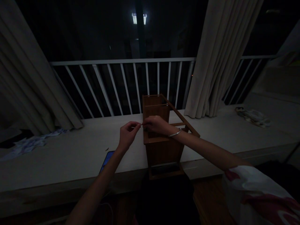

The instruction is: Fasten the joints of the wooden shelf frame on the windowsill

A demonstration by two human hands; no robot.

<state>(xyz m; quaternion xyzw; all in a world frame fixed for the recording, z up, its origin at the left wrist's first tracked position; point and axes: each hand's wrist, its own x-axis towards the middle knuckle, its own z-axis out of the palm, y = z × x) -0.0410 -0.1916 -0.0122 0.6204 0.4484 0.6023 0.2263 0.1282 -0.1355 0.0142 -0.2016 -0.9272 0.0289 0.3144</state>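
Observation:
In the dim head view, my left hand (pixel 128 134) is closed in a pinch at the left side of a brown wooden frame-like piece of furniture (pixel 164 151). My right hand (pixel 156 125) reaches across that furniture, its fingers also pinched, and meets the left fingertips. Something small and pale shows between the two hands, too small and dark to name. A silver bangle (pixel 175 133) circles my right wrist. The furniture rests on a pale window ledge, its near end reaching past the ledge's front edge.
A phone (pixel 106 161) with a lit blue screen lies on the ledge (pixel 77 156), partly behind my left forearm. White railings (pixel 123 75) stand behind, with curtains (pixel 213 62) on both sides. Crumpled cloth (pixel 254 117) lies at the right, patterned fabric (pixel 32 142) at the left.

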